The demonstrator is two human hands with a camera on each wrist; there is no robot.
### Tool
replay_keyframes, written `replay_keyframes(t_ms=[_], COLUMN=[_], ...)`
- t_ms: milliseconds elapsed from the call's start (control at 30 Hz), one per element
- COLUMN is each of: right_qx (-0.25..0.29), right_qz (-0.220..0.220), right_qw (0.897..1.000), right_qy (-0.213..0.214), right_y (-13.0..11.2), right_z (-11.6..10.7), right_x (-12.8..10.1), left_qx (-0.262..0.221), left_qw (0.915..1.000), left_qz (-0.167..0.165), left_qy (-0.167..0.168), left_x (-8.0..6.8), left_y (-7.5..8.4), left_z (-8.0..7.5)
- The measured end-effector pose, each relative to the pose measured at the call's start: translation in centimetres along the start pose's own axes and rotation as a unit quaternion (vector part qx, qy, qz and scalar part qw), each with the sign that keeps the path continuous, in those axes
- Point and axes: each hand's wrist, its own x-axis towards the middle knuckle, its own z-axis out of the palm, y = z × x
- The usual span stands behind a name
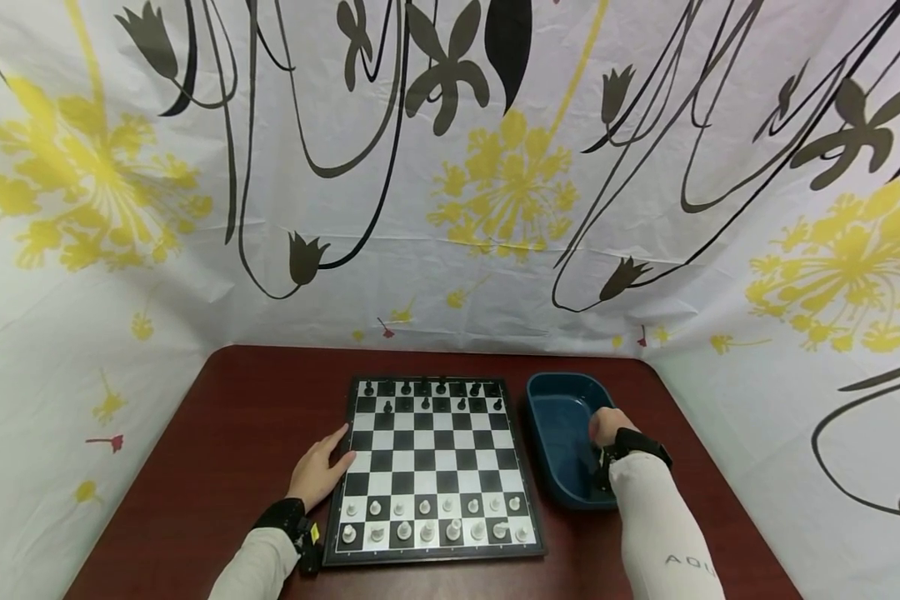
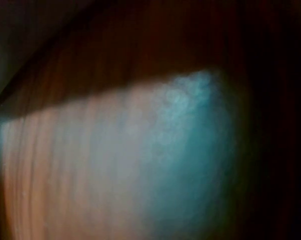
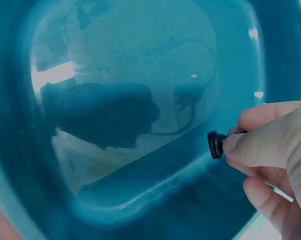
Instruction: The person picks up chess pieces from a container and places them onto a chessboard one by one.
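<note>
A chessboard [image 1: 435,467] lies on the dark red table [image 1: 217,450]. White pieces [image 1: 427,517] fill its two near rows, and black pieces [image 1: 431,396] stand on the two far rows. My left hand [image 1: 318,471] rests flat on the table with its fingertips at the board's left edge. My right hand [image 1: 606,427] is inside the blue tub [image 1: 558,400] to the right of the board. In the right wrist view its fingers [image 3: 263,145] pinch a small black chess piece [image 3: 216,144] above the tub's glossy bottom [image 3: 125,115]. The left wrist view is only a blur.
A white curtain with yellow flowers and dark stems [image 1: 495,183] encloses the table on the left, back and right. Bare tabletop stretches to the left of the board and in front of the tub.
</note>
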Motion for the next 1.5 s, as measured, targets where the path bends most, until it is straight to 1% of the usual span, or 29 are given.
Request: replay_keyframes(t_ms=[167, 333, 500, 567, 733, 900, 1067, 1167, 1300, 1400, 1500], right_qx=[0.008, -0.008, 0.013, 0.021, 0.034, 0.033, 0.015, 0.006, 0.0, 0.003, 0.006], right_qz=[0.006, -0.024, -0.05, -0.068, -0.085, -0.096, -0.122, -0.138, -0.137, -0.14, -0.155], right_qw=[1.0, 1.0, 0.999, 0.997, 0.996, 0.994, 0.992, 0.99, 0.99, 0.99, 0.988], right_qy=[-0.004, -0.001, -0.002, 0.0, 0.017, 0.039, 0.037, 0.03, 0.018, 0.013, 0.012], right_y=[-1.0, -2.2, -4.6, -5.4, -7.3, -9.5, -12.5, -14.6, -17.0, -18.6, -20.1], right_z=[-1.2, -2.4, -3.5, -3.7, -3.5, -3.3, -2.6, -2.1, -1.4, -0.7, 0.1], right_x=[0.3, 1.1, 1.6, 2.1, 3.3, 4.5, 6.0, 6.6, 6.8, 7.1, 7.7], left_qx=[0.001, -0.005, -0.005, -0.001, -0.002, -0.008, -0.015, -0.015, -0.011, -0.014, -0.022], left_qw=[1.0, 0.9999, 1.0, 1.0, 1.0, 0.9999, 0.9998, 0.9998, 0.9999, 0.9999, 0.9996], left_qz=[0.002, -0.001, 0.0, 0.002, 0.0, -0.007, -0.014, -0.012, -0.004, -0.004, -0.005], left_qy=[-0.005, -0.01, -0.002, 0.003, 0.007, -0.002, -0.002, -0.001, -0.007, 0.002, 0.016], left_x=[0.1, 0.0, 0.0, 0.0, -0.2, -0.1, 0.2, 0.3, 0.2, 0.1, -0.1], left_y=[-0.1, -0.2, -0.3, -0.4, -0.2, 0.0, 0.1, 0.0, -0.1, -0.2, -0.2], left_z=[-0.1, 0.1, 0.0, 0.1, 0.2, 0.0, -0.3, -0.2, 0.0, 0.0, -0.2])
